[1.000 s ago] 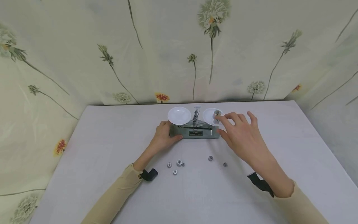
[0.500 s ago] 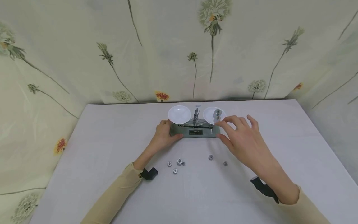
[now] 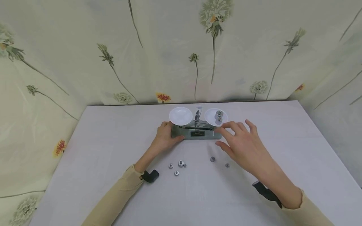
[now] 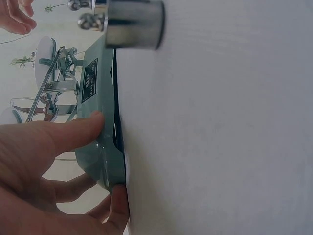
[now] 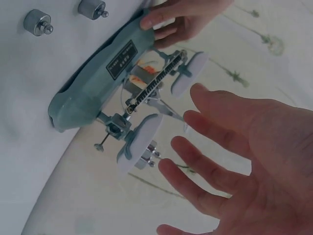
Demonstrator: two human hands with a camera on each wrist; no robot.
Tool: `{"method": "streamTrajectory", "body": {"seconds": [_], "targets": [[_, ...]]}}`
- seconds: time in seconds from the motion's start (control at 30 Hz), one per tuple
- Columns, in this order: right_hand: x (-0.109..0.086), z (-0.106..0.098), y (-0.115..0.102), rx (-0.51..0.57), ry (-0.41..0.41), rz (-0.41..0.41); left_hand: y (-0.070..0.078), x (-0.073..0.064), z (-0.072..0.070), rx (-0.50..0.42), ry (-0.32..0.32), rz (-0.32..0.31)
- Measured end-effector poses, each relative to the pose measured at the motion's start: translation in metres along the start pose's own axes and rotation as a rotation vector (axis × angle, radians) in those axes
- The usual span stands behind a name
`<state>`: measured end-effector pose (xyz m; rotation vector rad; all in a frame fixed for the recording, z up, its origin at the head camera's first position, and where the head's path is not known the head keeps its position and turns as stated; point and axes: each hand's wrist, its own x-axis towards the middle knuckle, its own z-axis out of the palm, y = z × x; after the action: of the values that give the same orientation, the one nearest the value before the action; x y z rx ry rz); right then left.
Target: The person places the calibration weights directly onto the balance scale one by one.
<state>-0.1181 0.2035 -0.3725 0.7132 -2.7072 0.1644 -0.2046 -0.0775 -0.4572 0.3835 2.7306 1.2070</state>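
A green-grey balance scale [image 3: 209,136] with two white pans stands near the table's back edge. My left hand [image 3: 164,137] grips the left end of its base; in the left wrist view the thumb [image 4: 85,129] presses the front face and the other fingers wrap the end. Metal weights [image 3: 219,115] stand on the right pan [image 3: 210,116]; two knobs show in the right wrist view. My right hand [image 3: 243,144] hovers in front of the scale's right end, fingers spread and holding nothing. The left pan [image 3: 181,116] has nothing on it.
Several loose weights lie on the white table [image 3: 118,138] before the scale: a cluster with a larger weight [image 3: 181,163] left of centre, then one weight [image 3: 212,159] and a smaller weight [image 3: 227,165] farther right. A flower-printed curtain [image 3: 158,62] hangs behind.
My right hand has let go of a weight on the right pan and drawn back toward me, below the pan. My left hand stays in place on the base.
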Motion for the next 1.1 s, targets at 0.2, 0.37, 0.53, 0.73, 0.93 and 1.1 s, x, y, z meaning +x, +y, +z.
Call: {"method": "streamTrajectory", "body": {"seconds": [0.2, 0.37, 0.53, 0.73, 0.93, 1.1], "targets": [[-0.001, 0.003, -0.002, -0.016, -0.022, -0.017, 0.000, 0.001, 0.000, -0.001, 0.001, 0.014], [-0.002, 0.007, -0.003, -0.014, -0.075, -0.004, -0.001, 0.001, -0.001, -0.001, 0.004, 0.020], [-0.003, 0.010, -0.005, -0.008, -0.114, 0.005, -0.003, 0.002, 0.000, 0.007, 0.001, 0.020], [-0.004, 0.016, -0.007, 0.000, -0.131, -0.023, -0.003, 0.002, 0.001, 0.009, -0.003, -0.002], [-0.004, 0.020, -0.009, -0.004, -0.147, -0.030, -0.002, 0.000, 0.000, 0.009, 0.000, 0.000], [-0.006, 0.024, -0.010, -0.002, -0.166, -0.031, -0.002, 0.001, 0.000, 0.007, 0.002, 0.015]]}}
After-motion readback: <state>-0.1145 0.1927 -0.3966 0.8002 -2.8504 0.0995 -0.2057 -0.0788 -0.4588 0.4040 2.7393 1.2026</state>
